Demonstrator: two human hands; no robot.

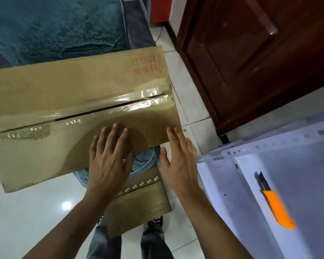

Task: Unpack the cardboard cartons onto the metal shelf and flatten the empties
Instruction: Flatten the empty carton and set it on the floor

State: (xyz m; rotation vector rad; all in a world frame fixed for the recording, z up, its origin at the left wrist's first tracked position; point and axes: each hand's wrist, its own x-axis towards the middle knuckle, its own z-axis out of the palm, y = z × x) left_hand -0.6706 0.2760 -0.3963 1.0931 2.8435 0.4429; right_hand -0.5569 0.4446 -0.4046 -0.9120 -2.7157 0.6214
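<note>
Left hand (pixel 108 161) and right hand (pixel 179 161) lie flat, fingers straight, on the taped carton (pixel 64 90) (gripping nothing), left of the metal shelf (pixel 265 146).

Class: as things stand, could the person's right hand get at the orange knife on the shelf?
Probably yes: the right hand is open and holds nothing, and the orange knife lies uncovered on the metal shelf on that same side.

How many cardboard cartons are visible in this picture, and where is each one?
2. The large carton, its tape seam slit, lies across the middle of the view. The small carton is nearer the camera, close by the person's legs. Others may be hidden outside the view.
</note>
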